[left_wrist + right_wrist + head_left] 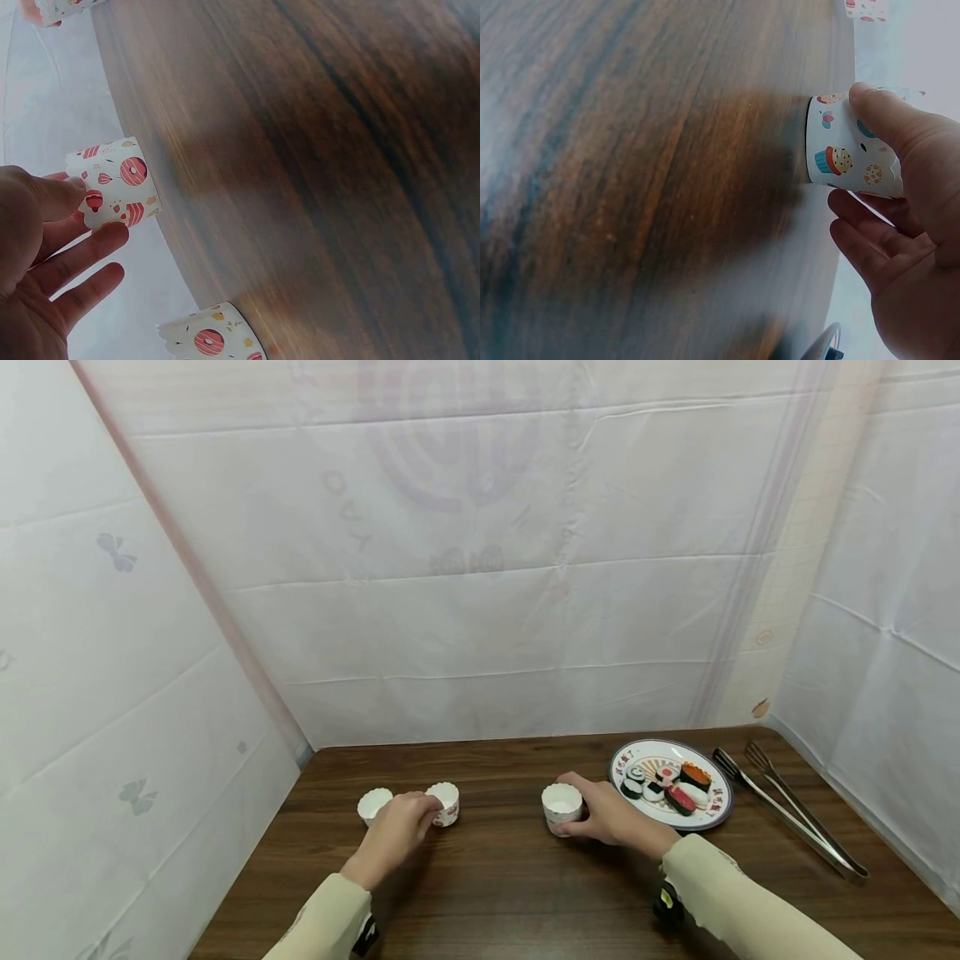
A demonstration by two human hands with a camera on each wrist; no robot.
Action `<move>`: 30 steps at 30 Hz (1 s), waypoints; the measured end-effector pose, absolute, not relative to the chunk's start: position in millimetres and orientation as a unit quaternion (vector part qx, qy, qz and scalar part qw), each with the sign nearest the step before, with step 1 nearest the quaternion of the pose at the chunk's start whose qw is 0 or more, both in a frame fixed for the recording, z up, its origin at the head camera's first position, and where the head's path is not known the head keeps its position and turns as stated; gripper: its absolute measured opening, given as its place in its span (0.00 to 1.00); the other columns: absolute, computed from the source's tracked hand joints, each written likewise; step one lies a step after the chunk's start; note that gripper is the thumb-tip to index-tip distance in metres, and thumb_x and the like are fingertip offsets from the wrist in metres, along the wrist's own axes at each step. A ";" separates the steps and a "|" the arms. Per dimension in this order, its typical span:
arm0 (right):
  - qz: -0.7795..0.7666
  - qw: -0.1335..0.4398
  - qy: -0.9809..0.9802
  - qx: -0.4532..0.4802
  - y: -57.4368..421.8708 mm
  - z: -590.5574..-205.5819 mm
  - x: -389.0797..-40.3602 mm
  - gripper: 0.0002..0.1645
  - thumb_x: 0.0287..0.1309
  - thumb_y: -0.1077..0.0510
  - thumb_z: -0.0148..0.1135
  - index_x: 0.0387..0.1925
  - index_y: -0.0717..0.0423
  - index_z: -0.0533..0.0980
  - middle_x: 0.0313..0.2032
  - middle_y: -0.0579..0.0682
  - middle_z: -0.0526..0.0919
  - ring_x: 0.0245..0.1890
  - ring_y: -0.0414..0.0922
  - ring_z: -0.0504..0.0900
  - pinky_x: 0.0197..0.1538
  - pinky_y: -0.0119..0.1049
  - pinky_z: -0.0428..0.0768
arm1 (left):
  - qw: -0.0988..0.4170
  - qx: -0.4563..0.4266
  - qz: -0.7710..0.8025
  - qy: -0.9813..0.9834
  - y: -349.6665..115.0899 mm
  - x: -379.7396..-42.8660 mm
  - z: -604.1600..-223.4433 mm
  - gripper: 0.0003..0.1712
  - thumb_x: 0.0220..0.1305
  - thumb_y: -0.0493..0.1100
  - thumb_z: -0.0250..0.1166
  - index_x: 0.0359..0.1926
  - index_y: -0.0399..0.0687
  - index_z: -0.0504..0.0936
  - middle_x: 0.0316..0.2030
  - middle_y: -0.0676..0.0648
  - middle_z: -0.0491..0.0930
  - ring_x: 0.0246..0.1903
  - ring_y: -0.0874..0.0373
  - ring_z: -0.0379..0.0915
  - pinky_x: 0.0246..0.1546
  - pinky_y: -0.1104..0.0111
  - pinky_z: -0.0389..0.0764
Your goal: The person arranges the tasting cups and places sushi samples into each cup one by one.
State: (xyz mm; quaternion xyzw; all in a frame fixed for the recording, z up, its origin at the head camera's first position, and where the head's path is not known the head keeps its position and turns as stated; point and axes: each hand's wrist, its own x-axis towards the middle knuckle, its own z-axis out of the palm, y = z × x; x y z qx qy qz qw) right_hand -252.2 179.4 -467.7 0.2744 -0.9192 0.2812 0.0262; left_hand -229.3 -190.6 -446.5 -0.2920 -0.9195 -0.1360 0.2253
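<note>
My left hand (397, 827) pinches the rim of a white paper baking cup (448, 812), thumb on one side and fingers on the other. Red doughnuts and small sweets are printed on that cup (124, 176). Just left of it, partly behind the hand, a second doughnut-printed baking cup (371, 802) stands upright. To the right, my right hand (609, 817) holds another baking cup (561, 814) between thumb and fingers. Cupcakes and cookies decorate this one (847, 142), whose base is right at the tabletop. Both held cups have their mouths upward.
A round plate (637, 752) with several sushi pieces (678, 789) sits beyond my right hand. Metal tongs (795, 814) with dark handles lie right of the plate. The wooden table (495, 893) meets white patterned sheets (450, 635) at the back and sides.
</note>
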 end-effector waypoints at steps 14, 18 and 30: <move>0.286 0.036 -0.918 0.274 187.3 -469.2 -247.2 0.43 0.56 0.44 0.78 0.67 0.56 0.70 0.48 0.53 0.85 0.46 0.50 0.85 0.45 0.49 0.83 | 0.204 -0.289 -0.133 -0.926 -196.4 -227.8 -451.2 0.08 0.59 0.29 0.74 0.33 0.46 0.87 0.29 0.52 0.85 0.29 0.61 0.81 0.30 0.66 0.81; 0.285 0.037 -0.919 0.270 189.8 -470.9 -246.9 0.43 0.56 0.44 0.78 0.67 0.56 0.70 0.49 0.53 0.85 0.46 0.50 0.85 0.46 0.49 0.83 | 0.203 -0.294 -0.135 -0.924 -198.1 -227.2 -451.4 0.08 0.59 0.29 0.73 0.33 0.46 0.87 0.29 0.52 0.84 0.30 0.61 0.81 0.30 0.66 0.81; 0.280 0.042 -0.921 0.267 195.7 -470.8 -241.9 0.42 0.56 0.45 0.78 0.66 0.56 0.70 0.49 0.52 0.85 0.45 0.50 0.85 0.45 0.48 0.82 | 0.198 -0.300 -0.141 -0.923 -201.6 -228.3 -452.2 0.09 0.57 0.27 0.73 0.33 0.45 0.86 0.30 0.51 0.85 0.30 0.60 0.81 0.31 0.64 0.82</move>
